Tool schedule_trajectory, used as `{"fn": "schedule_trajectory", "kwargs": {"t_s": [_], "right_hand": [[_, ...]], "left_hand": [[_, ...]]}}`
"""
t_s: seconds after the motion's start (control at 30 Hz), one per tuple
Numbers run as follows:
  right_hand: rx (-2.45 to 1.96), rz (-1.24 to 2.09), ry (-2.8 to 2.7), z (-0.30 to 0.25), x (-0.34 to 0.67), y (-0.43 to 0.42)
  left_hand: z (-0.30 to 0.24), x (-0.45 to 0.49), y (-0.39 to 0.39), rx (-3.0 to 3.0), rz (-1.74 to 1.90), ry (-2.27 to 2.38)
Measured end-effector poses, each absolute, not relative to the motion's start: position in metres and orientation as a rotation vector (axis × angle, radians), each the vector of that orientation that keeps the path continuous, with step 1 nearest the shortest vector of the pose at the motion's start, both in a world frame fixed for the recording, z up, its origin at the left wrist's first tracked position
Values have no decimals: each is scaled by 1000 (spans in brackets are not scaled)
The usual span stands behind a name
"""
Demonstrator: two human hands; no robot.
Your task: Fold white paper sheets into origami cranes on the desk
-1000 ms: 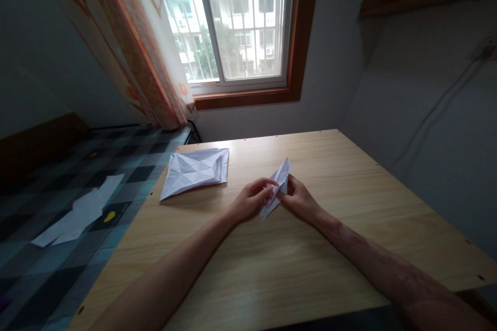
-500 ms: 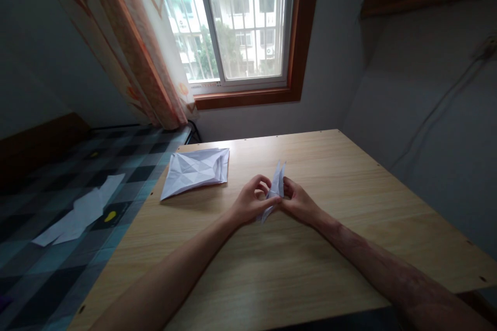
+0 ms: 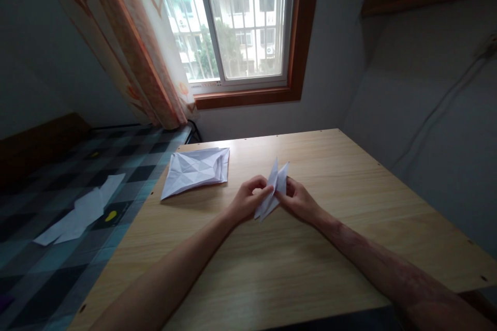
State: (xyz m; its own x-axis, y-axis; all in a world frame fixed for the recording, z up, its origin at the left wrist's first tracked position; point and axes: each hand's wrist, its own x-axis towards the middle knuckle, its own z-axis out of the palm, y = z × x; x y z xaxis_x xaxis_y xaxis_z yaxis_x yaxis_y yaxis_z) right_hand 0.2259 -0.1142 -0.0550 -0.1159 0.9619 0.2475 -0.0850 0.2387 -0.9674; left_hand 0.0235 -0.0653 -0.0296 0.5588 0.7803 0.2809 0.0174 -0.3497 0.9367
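Between my two hands is a small folded white paper (image 3: 280,186) with pointed flaps that stand apart at the top. My left hand (image 3: 248,199) pinches its left flap, thumb on the near face and fingers curled behind. On the other side, my right hand (image 3: 301,199) grips the right flap with its thumb in front. The fingers behind the paper are partly hidden. Farther left on the table lies a stack of creased white paper sheets (image 3: 194,168), its top sheet marked with crossing folds.
The light wooden table (image 3: 233,279) spans the front. To its left is a bed with a checked cover (image 3: 58,279), where white paper pieces (image 3: 87,209) lie. Behind stand a barred window (image 3: 248,26) and a patterned curtain (image 3: 143,62). A wooden shelf (image 3: 427,2) hangs at upper right.
The folded paper has turned and its flaps have spread, showing more of its faces. My left thumb has shifted up, and my right thumb now lies across the front.
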Motion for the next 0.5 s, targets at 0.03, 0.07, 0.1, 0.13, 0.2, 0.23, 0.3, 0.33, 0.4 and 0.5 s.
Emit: {"fn": "schedule_trajectory", "kwargs": {"t_s": [0.03,0.07,0.1,0.13,0.2,0.23,0.3,0.33,0.4,0.5], "right_hand": [[-955,1120,-1335,-56,227,-113],[-997,1095,-1314,-57,228,-112],[-1032,1077,-1293,-57,230,-111],[-1054,1068,-1269,-58,231,-109],[-1061,1072,-1220,-58,232,-107],[-1054,1078,-1196,-57,232,-105],[-1024,1091,-1148,-57,233,-103],[-1006,1099,-1120,-57,233,-102],[-973,1129,-1060,-56,233,-101],[-923,1180,-976,-54,233,-102]], "left_hand": [[-31,24,-64,1687,929,673],[-33,24,-62,1606,945,677],[-35,25,-60,1529,967,671],[-36,26,-59,1468,989,661],[-36,26,-58,1406,1022,644],[-36,26,-58,1394,1026,642],[-35,26,-58,1371,1015,651],[-35,26,-59,1354,1011,657],[-35,26,-59,1325,1020,666],[-37,27,-58,1331,1050,664]]}}
